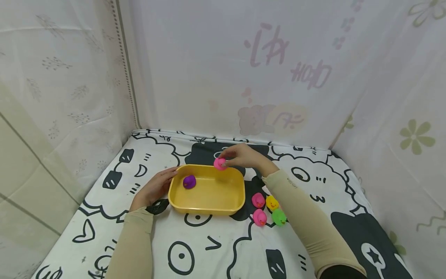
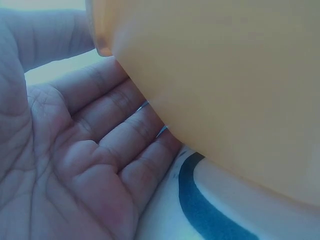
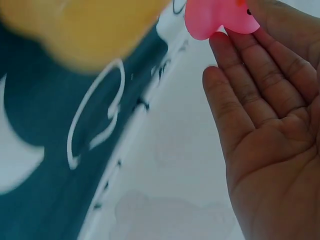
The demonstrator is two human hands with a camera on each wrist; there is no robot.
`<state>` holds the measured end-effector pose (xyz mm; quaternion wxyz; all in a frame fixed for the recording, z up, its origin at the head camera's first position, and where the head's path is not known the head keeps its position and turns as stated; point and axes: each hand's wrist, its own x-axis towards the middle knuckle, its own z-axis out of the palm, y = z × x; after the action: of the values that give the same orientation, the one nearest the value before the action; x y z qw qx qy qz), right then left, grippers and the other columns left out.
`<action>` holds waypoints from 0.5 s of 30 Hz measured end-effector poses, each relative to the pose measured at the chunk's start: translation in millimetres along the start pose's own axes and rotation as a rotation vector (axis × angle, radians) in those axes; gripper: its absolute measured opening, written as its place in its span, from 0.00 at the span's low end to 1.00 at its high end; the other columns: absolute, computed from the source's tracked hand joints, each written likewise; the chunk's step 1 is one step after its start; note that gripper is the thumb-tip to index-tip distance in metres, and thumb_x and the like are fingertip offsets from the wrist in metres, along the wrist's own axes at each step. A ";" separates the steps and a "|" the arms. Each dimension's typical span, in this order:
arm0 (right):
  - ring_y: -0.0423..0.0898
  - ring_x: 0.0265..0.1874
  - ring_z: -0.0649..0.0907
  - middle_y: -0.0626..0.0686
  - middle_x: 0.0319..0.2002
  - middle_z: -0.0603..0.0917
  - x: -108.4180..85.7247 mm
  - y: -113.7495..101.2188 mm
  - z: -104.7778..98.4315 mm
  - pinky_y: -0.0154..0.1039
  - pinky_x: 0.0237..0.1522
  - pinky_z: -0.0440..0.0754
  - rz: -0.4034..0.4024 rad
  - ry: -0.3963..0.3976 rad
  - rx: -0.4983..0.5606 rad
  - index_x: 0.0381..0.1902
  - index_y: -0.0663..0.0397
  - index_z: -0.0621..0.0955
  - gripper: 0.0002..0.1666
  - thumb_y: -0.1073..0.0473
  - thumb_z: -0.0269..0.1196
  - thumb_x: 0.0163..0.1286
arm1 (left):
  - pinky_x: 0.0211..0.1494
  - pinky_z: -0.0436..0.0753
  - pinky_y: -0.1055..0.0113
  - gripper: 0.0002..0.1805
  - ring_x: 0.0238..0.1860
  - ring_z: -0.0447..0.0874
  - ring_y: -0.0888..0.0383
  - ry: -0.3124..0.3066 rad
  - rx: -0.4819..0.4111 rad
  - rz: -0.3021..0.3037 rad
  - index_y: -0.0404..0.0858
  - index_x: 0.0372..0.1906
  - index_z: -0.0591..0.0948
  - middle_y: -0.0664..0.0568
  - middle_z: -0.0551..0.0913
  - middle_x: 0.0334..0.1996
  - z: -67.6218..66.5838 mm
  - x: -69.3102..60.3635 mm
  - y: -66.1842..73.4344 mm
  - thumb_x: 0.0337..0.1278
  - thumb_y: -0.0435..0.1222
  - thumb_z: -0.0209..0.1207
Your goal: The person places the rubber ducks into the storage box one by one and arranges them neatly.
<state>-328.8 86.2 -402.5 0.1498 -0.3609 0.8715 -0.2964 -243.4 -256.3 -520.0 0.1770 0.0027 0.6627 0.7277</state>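
A yellow plastic basin (image 1: 209, 209) stands on the cloth, with a purple rubber duck (image 1: 189, 182) inside at its left end. My left hand (image 1: 161, 186) holds the basin's left side; in the left wrist view the thumb lies at the rim (image 2: 102, 45) and the fingers (image 2: 117, 132) rest along the outer wall. A pink rubber duck (image 1: 219, 164) is pinched between the thumb and fingers of my right hand (image 1: 240, 155), above the basin's far rim. The right wrist view shows only part of this pink duck (image 3: 212, 20) at its top edge.
Right of the basin sit two more pink ducks (image 1: 258, 200), a yellow duck (image 1: 272, 202) and a green duck (image 1: 279, 217), close together beside my right forearm. A patterned cloth (image 1: 198, 248) covers the surface. Pale curtains (image 1: 195, 77) enclose the back and sides.
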 end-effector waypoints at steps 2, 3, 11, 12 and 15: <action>0.44 0.52 0.84 0.42 0.49 0.86 7.2 -5.3 10.0 0.39 0.56 0.83 -0.014 -0.011 0.023 0.53 0.45 0.86 0.18 0.53 0.71 0.66 | 0.68 0.73 0.62 0.37 0.70 0.69 0.48 0.002 -0.001 -0.003 0.38 0.75 0.66 0.44 0.69 0.72 -0.4 -0.3 -0.2 0.70 0.53 0.57; 0.43 0.50 0.84 0.42 0.48 0.86 10.9 -7.6 15.3 0.37 0.54 0.83 -0.021 -0.016 0.035 0.52 0.45 0.86 0.17 0.53 0.72 0.65 | 0.70 0.72 0.60 0.37 0.70 0.68 0.48 0.003 -0.003 -0.005 0.38 0.75 0.66 0.44 0.68 0.72 -0.6 -0.3 -0.2 0.70 0.53 0.57; 0.39 0.42 0.82 0.39 0.39 0.86 32.8 -16.5 51.7 0.32 0.48 0.82 -0.032 -0.043 0.029 0.48 0.43 0.88 0.14 0.53 0.72 0.64 | 0.71 0.70 0.59 0.38 0.72 0.66 0.47 -0.002 -0.010 -0.001 0.38 0.75 0.66 0.44 0.67 0.73 -1.1 0.3 -0.1 0.69 0.54 0.58; 0.39 0.41 0.81 0.39 0.38 0.86 33.6 -16.7 54.9 0.32 0.47 0.82 -0.024 -0.044 0.017 0.48 0.43 0.88 0.14 0.53 0.73 0.64 | 0.70 0.71 0.60 0.38 0.71 0.67 0.48 -0.002 -0.011 0.000 0.38 0.75 0.66 0.44 0.67 0.73 -1.0 0.5 -0.3 0.69 0.54 0.58; 0.40 0.40 0.81 0.39 0.37 0.86 35.7 -15.5 62.4 0.31 0.46 0.82 -0.020 -0.047 -0.009 0.47 0.44 0.88 0.13 0.53 0.73 0.64 | 0.67 0.74 0.65 0.37 0.70 0.69 0.50 -0.002 -0.014 0.001 0.38 0.75 0.66 0.44 0.68 0.73 -1.0 0.6 -0.5 0.70 0.53 0.57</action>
<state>-315.6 26.4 -443.2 0.1657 -0.3769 0.8655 -0.2854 -244.1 -257.0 -520.8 0.1776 0.0026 0.6574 0.7323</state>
